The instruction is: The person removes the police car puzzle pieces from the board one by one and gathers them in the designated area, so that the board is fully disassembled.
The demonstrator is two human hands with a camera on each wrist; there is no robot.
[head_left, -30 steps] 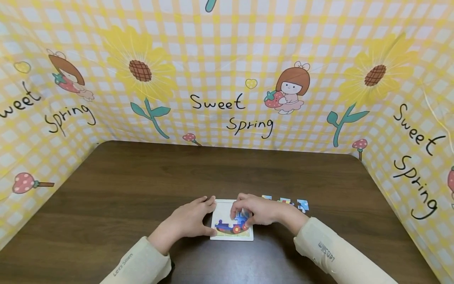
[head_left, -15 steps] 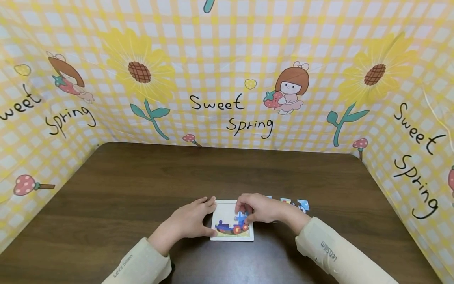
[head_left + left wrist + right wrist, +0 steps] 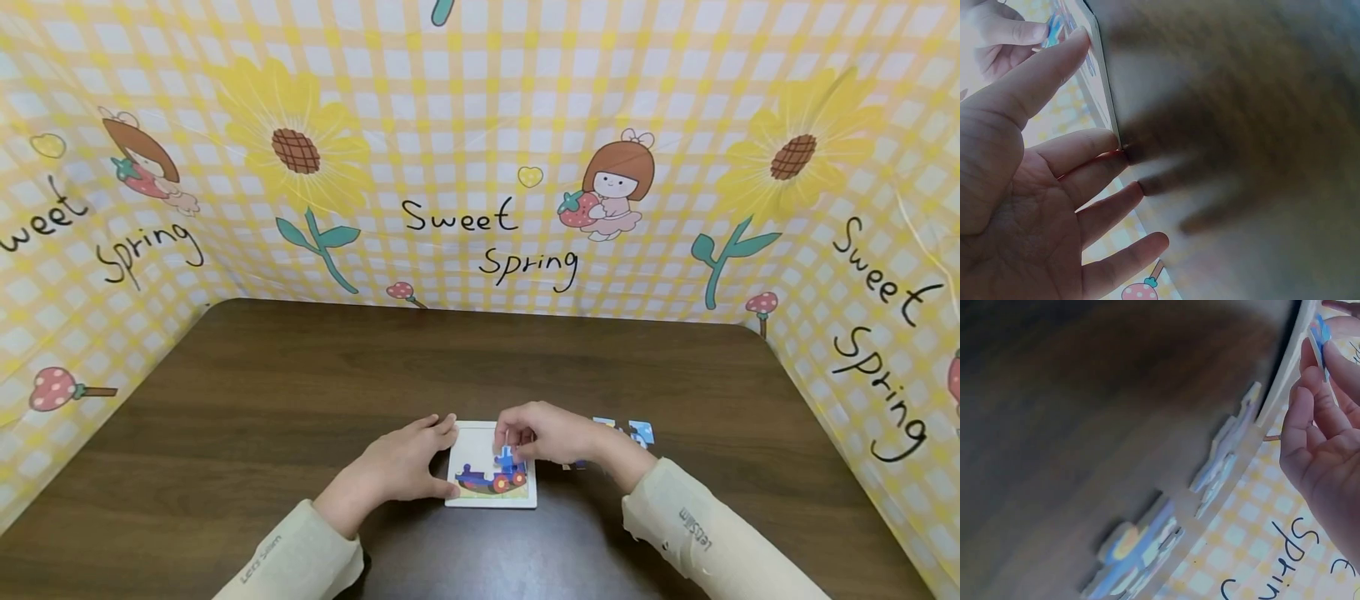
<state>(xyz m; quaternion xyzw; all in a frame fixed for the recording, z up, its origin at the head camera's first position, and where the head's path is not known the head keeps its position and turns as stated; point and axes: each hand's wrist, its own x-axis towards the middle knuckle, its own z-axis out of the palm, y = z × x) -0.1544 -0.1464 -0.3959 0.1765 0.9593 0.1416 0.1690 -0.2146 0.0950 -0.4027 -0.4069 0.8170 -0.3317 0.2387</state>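
A square wooden jigsaw tray with a white border lies near the table's middle. Its lower part shows a blue train with red wheels; the upper part is bare backing. My left hand rests along its left edge, thumb at the near corner and straight fingers by the far corner; the left wrist view shows thumb and fingertips touching the tray edge. Over the tray's right side, my right hand pinches a blue puzzle piece between thumb and fingers. In the right wrist view this piece is tilted, seen nearly edge-on.
Several loose puzzle pieces lie on the dark wooden table right of the tray, partly hidden by the right forearm. More of those pieces show in the right wrist view. A checked yellow cloth encloses the table's back and sides.
My right hand has drawn back slightly and risen, with the blue puzzle piece in its pinch now plainer to see. My left hand and the tray have stayed put.
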